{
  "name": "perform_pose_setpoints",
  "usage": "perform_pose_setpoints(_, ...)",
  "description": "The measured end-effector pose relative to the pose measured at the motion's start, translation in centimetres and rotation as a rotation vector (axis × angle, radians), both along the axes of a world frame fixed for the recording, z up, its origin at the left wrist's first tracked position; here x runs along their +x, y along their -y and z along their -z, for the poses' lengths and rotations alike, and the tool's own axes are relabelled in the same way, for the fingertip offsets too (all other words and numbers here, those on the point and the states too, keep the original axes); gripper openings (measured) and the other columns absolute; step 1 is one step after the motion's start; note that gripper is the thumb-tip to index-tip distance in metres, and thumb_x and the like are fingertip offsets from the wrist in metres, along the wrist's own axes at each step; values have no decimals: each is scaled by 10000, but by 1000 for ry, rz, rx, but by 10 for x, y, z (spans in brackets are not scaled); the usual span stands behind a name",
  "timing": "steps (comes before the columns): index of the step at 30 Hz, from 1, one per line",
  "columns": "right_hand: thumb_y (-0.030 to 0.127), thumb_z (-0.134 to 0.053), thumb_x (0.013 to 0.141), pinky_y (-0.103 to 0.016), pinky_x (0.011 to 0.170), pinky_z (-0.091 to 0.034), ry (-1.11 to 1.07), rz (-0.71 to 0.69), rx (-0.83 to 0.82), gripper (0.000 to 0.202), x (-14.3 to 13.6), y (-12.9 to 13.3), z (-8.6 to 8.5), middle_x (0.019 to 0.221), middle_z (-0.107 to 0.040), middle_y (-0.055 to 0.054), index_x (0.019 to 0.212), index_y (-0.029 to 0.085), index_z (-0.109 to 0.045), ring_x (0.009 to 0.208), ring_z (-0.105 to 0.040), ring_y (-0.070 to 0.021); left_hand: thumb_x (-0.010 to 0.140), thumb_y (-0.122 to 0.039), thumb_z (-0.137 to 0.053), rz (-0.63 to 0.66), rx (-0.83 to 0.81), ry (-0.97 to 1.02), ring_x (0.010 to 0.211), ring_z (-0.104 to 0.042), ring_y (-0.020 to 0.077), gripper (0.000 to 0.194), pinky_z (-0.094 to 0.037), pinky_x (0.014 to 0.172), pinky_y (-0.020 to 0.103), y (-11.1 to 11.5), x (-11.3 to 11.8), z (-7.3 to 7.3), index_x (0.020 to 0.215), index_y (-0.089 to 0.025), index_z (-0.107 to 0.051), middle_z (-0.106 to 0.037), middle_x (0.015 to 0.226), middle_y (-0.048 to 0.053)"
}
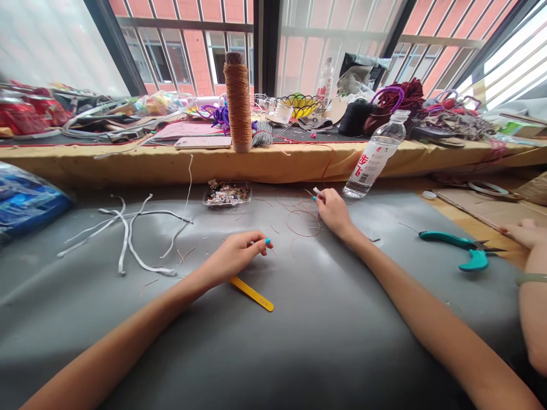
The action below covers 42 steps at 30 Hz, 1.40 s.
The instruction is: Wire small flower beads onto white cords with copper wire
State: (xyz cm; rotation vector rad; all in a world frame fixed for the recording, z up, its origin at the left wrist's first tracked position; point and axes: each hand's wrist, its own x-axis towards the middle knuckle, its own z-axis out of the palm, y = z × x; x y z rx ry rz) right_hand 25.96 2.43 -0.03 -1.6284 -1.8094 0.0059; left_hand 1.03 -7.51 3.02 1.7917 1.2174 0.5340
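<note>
My left hand [241,253] hovers over the grey mat [299,330], its thumb and fingertips pinched together; whatever may be between them is too small to make out. Under its wrist side lies a yellow strip [254,294]. Farther right, my right hand [334,212] is closed on a small white piece [317,191] near the mat's back edge. Beside that hand, thin reddish wire [303,223] lies in loose loops. A clear tray of beads [226,194] stands beyond my left hand. White cords [128,233] lie crossed at the left.
A tilted water bottle [372,159] leans behind my right hand. Teal pliers [461,244] lie at the right, near another person's hand [527,232]. A thread spool [238,105] stands on the cluttered ledge [179,162]. A blue package [29,199] is at the far left.
</note>
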Motion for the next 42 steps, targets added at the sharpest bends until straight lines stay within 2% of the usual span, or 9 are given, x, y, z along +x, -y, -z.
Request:
perform_pose_setpoints(4,215,-357,846,-317,768,-369,-56,5,186,90,-9,15,-22,912,-484,-83,820,196,-441,846,-470,-182,811,-421,-383,-13,4,-10,536,-376,77,345,-287,473,190,1,1,-4,841,-156,-602,-562,763,18)
perform_pose_setpoints(8,327,-394,862,-293,655,-381,-368,-145,328,122,-27,42,-40,778,-511,-26,820,215,-416,664,-464,-137,806,-386,-416,-40,68,1,575,-404,86,295,-323,506,202,1,1,-3,896,-160,-583,-568,842,35)
perform_pose_setpoints(12,358,-428,852,-265,564,-352,-605,-443,158,144,-59,82,-42,751,-471,-3,805,223,-413,594,-406,-111,773,-350,-511,-78,223,136,570,-399,60,379,-371,561,216,4,0,-3,1118,-200,-468,-520,1075,55)
perform_pose_setpoints(17,348,-423,855,-247,551,-320,-641,-692,-271,154,-89,117,-34,705,-412,16,780,214,-419,601,-371,-104,781,-379,-510,66,133,189,514,-385,60,357,-345,511,197,7,0,-4,1081,-184,-514,-517,682,-24)
perform_pose_setpoints(23,318,-409,851,-257,613,-314,-657,-595,-446,130,-87,111,-35,701,-394,19,817,209,-472,642,-366,-116,785,-358,-477,-54,1,241,461,-319,42,255,-275,431,186,3,0,-5,804,-139,-605,-521,636,-11)
perform_pose_setpoints(27,232,-339,858,-262,637,-312,-661,-574,-556,211,-84,98,-32,734,-421,6,979,201,-509,662,-388,-118,801,-292,-440,-201,78,345,450,-318,37,277,-270,427,192,2,0,-6,979,-151,-600,-508,667,-11)
perform_pose_setpoints(32,256,-344,862,-240,541,-269,-765,-683,-770,262,-87,95,-29,630,-349,47,1097,180,-429,535,-295,-91,792,-220,-395,-165,90,385,431,-296,28,362,-260,418,193,2,1,-6,1114,-144,-542,-488,689,-12)
perform_pose_setpoints(39,239,-377,852,-239,609,-303,-692,-745,-687,164,-88,96,-27,695,-401,17,752,162,-480,617,-358,-86,804,-190,-375,-91,201,263,478,-326,45,346,-276,448,186,0,0,1,1075,-167,-587,-489,648,-17)
perform_pose_setpoints(42,219,-403,836,-239,602,-301,-685,-758,-630,141,-87,94,-26,690,-416,16,744,158,-490,613,-355,-88,818,-190,-367,-71,235,217,503,-352,51,341,-290,468,184,1,-1,4,1087,-162,-575,-506,653,-15)
